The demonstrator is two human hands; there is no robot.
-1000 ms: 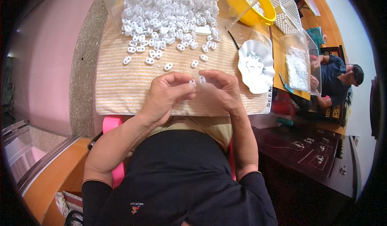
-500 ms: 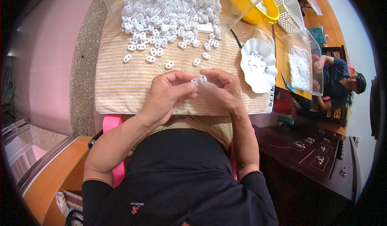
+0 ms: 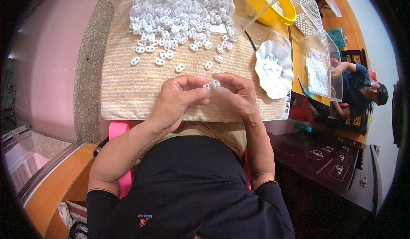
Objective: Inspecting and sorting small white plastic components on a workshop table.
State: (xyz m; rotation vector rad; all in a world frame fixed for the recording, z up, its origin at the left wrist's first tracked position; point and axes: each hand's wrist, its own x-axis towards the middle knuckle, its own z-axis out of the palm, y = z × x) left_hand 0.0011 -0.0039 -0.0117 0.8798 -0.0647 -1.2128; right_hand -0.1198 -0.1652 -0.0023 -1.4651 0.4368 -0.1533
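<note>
Close together over the towel's near part, both my hands pinch small white plastic pieces. Between thumb and forefinger of my left hand [image 3: 181, 96] is a small white part [image 3: 206, 85]. My right hand [image 3: 237, 94] grips an oval white two-hole piece [image 3: 216, 83] by its fingertips. The two pieces face each other a little apart; finer detail is too small to tell. Beyond my hands, a large heap of the same oval two-hole pieces [image 3: 179, 13] covers the far part of the towel, with several loose ones nearer me. To the right sits a white wavy-rimmed dish [image 3: 277, 87] holding small pale parts.
A striped towel [image 3: 124, 89] covers the table. At the back right are a yellow basin [image 3: 252, 2] and a white perforated basket [image 3: 304, 8]. A clear bin of white pieces [image 3: 318, 70] stands at the right, near another person [image 3: 361, 81]. A thin black tool [image 3: 250, 40] lies by the dish.
My hands stay almost in place, each still pinching its piece. The right-hand piece has turned slightly and the gap between the pieces looks a little wider.
</note>
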